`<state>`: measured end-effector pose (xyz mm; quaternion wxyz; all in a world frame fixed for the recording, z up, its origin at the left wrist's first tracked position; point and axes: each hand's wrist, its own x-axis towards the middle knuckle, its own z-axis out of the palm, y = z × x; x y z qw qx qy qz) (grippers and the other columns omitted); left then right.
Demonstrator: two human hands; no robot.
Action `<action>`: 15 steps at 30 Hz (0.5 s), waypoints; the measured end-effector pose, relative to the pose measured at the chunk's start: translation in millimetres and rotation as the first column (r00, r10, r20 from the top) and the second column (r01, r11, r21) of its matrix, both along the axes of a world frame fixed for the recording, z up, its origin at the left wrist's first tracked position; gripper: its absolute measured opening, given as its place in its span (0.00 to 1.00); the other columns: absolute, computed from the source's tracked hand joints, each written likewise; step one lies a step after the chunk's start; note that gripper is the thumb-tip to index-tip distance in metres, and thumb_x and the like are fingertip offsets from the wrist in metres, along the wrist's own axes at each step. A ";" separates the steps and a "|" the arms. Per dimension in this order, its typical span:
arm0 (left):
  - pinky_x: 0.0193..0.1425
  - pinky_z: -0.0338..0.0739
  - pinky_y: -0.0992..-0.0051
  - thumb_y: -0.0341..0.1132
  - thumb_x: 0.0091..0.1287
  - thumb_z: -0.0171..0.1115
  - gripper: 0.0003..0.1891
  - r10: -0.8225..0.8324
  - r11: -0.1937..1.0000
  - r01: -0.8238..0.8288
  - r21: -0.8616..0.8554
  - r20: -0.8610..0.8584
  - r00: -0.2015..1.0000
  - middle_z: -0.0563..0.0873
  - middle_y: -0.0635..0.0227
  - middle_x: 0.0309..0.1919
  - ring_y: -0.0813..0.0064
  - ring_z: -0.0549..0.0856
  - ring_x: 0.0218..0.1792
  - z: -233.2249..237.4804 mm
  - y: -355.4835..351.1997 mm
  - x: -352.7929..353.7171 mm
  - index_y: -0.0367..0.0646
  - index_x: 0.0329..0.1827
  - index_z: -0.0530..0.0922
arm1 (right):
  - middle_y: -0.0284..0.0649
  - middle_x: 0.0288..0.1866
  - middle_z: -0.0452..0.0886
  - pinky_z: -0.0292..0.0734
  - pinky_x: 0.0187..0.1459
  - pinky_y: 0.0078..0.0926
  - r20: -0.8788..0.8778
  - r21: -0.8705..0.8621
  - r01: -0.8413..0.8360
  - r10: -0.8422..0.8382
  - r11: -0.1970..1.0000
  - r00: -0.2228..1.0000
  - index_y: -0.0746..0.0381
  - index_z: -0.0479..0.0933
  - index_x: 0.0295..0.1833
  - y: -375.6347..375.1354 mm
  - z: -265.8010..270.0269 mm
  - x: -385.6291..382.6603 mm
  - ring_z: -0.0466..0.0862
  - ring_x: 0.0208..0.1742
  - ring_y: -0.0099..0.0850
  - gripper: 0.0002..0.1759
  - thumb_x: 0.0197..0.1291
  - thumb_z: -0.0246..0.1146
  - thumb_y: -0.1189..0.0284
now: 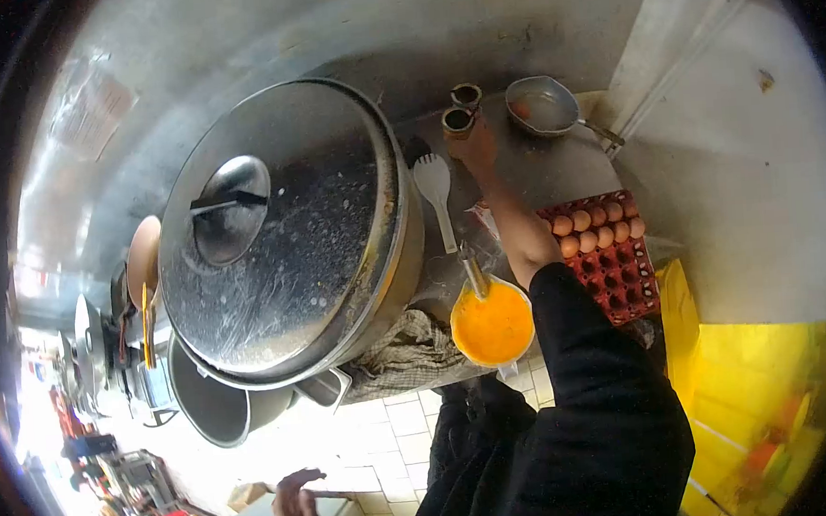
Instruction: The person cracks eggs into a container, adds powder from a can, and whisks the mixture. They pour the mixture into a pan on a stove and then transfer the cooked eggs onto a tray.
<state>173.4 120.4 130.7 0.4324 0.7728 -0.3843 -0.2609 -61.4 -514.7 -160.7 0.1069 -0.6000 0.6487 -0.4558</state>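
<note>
The grey steel counter (521,171) bears a huge round lidded steel pot (288,228), with a crumpled checked cloth (405,353) and a white plastic spatula (436,195) beside it. At the back stand two small brown cylindrical jars (458,120) and a small steel saucepan (543,106) — nearer, a round bowl of yellow beaten egg (492,326) and a red moulded egg tray (611,255)

The big lidded pot (279,228) is sitting at the left, with a spatula (435,190) lying just to its right. At the far end, the right hand (475,150) is touching the nearer cup (458,120). The farther cup (465,94) is standing just behind it, and a pan (544,108) is sitting to their right. The egg tray (622,274) is lying at the right. The bowl (493,329) is sitting near, just left of the tray.
</note>
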 end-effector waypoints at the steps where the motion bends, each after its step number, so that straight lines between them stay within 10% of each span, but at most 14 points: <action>1: 0.49 0.79 0.65 0.50 0.72 0.60 0.27 -0.033 0.998 0.033 -0.056 0.015 0.999 0.86 0.51 0.37 0.61 0.87 0.40 -2.2 -16.6 -17.5 0.25 0.48 0.76 | 0.55 0.57 0.79 0.78 0.56 0.44 0.015 0.092 -0.075 0.074 0.993 0.997 0.69 0.63 0.66 2.5 7.0 -1.0 0.81 0.57 0.50 0.52 0.41 0.78 0.51; 3: 0.50 0.79 0.64 0.49 0.71 0.60 0.26 -0.119 0.990 0.113 -0.081 -0.078 0.990 0.87 0.52 0.38 0.61 0.87 0.40 -15.7 -31.4 -33.0 0.26 0.48 0.77 | 0.57 0.62 0.75 0.77 0.59 0.43 0.059 0.258 -0.207 0.199 0.944 0.978 0.71 0.57 0.72 1.3 25.6 -12.0 0.81 0.59 0.50 0.57 0.43 0.79 0.55; 6: 0.54 0.78 0.67 0.36 0.67 0.63 0.13 -0.262 0.965 0.259 -0.045 -0.132 0.956 0.89 0.56 0.40 0.65 0.87 0.45 -23.8 -66.9 -63.6 0.33 0.46 0.83 | 0.52 0.57 0.80 0.78 0.58 0.42 -0.065 0.005 -0.208 0.208 0.978 0.976 0.65 0.63 0.67 -2.8 -3.4 -23.5 0.82 0.58 0.48 0.50 0.42 0.79 0.55; 9: 0.54 0.78 0.69 0.29 0.65 0.64 0.10 -0.424 0.906 0.420 -0.055 -0.152 0.893 0.89 0.56 0.43 0.63 0.88 0.47 -17.6 -96.4 -98.0 0.34 0.47 0.83 | 0.49 0.55 0.81 0.79 0.55 0.42 0.039 0.115 -0.194 0.191 0.974 0.981 0.62 0.66 0.61 54.9 82.0 -30.9 0.83 0.56 0.47 0.44 0.43 0.79 0.57; 15: 0.64 0.74 0.61 0.29 0.55 0.74 0.32 -0.524 0.802 0.560 -0.208 0.208 0.826 0.78 0.52 0.60 0.51 0.78 0.60 -18.0 -183.3 -168.1 0.38 0.65 0.71 | 0.48 0.54 0.81 0.78 0.54 0.37 0.016 -0.223 -0.556 0.573 0.801 0.820 0.62 0.65 0.62 184.4 202.2 -94.9 0.83 0.54 0.45 0.42 0.44 0.79 0.63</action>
